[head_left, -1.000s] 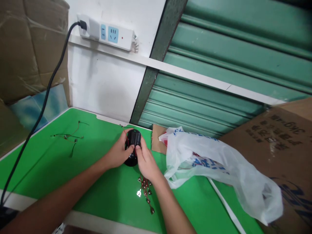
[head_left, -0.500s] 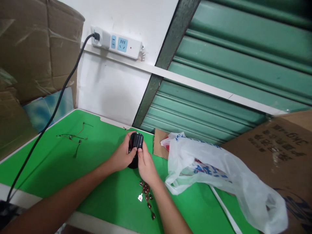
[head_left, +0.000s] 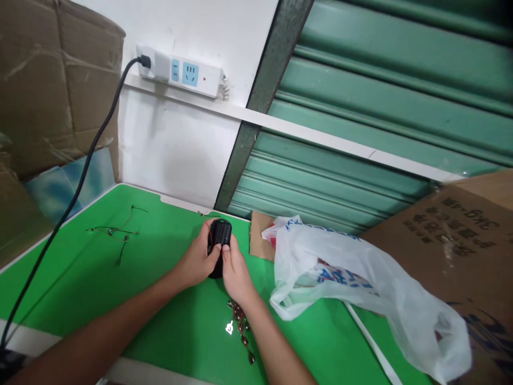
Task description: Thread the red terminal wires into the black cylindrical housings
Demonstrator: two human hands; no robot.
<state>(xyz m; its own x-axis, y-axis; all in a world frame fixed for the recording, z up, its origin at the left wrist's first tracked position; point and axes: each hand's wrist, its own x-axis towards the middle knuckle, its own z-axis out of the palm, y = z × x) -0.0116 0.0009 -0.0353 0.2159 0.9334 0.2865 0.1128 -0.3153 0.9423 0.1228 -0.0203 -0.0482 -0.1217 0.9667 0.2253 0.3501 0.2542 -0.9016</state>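
Note:
A small round black device (head_left: 219, 235) with ribbed top and thin red wires stands on the green table (head_left: 80, 278). My left hand (head_left: 197, 260) wraps it from the left, thumb on its top. My right hand (head_left: 235, 272) grips it from the near right, with the fingertips pressed on the ribbed part. Just behind my right wrist a cluster of small metal parts (head_left: 239, 324) lies on the green surface.
A white plastic bag (head_left: 360, 289) lies to the right, partly over cardboard boxes (head_left: 460, 240). Loose thin wires (head_left: 116, 232) lie at the left. A black cable (head_left: 72, 187) runs up to a wall power strip (head_left: 180, 69). Green shutter behind.
The view shifted slightly. Both hands stay on the black device, which has turned a little more upright between them.

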